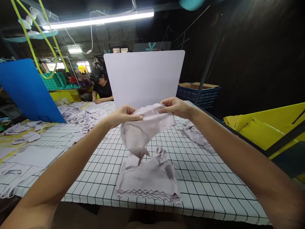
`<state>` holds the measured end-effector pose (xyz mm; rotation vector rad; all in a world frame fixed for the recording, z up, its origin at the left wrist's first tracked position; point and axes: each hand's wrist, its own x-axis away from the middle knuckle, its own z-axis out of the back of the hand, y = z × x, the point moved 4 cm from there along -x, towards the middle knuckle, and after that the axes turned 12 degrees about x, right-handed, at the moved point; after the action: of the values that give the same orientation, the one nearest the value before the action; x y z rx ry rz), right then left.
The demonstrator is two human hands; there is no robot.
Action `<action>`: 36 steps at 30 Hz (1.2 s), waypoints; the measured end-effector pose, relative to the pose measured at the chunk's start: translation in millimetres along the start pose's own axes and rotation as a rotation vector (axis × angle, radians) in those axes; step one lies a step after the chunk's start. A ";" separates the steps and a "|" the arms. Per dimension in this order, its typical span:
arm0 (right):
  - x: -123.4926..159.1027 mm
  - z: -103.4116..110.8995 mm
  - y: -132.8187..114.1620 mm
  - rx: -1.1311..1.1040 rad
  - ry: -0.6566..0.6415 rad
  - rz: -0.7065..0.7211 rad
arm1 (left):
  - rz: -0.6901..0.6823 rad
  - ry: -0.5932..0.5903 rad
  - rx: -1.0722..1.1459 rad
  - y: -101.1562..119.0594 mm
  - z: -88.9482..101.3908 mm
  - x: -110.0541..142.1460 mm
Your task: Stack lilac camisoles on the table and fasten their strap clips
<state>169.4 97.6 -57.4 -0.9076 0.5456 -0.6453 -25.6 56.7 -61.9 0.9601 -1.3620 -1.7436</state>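
Pale garment (152, 122) at frame centre, pinched by both hands: left hand (126, 114) on its left side, right hand (177, 107) at upper right. Loose end dangles over the folded stack (147, 180), lower centre, can't tell if touching; a dip could snag the bunched straps (161, 153) or skew the pile. Limp cloth, fingertip grip: a corner could slip.

A garment stack (147, 179) lies on the table (95, 171) before a board (145, 78).
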 end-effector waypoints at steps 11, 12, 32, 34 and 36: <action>-21.4 -44.6 -4.5 0.119 -0.340 0.032 | 0.037 -0.028 -0.022 -15.4 14.1 17.2; -21.9 -46.2 -6.6 0.118 -0.363 0.055 | 0.024 -0.042 -0.019 -16.7 15.0 19.1; -7.9 7.0 -19.3 -0.006 0.184 0.074 | -0.128 -0.170 0.336 -59.5 -29.6 -14.7; -1.9 22.7 -15.2 -0.047 0.245 0.052 | -0.007 -0.266 0.297 -76.4 -32.0 -5.0; 5.3 41.0 -7.2 -0.059 0.312 0.028 | 0.046 -0.257 0.278 -89.8 -22.9 3.9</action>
<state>198.7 112.5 -31.4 -0.8575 0.8584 -0.7538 -15.4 60.0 -154.1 0.8610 -1.8144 -1.7169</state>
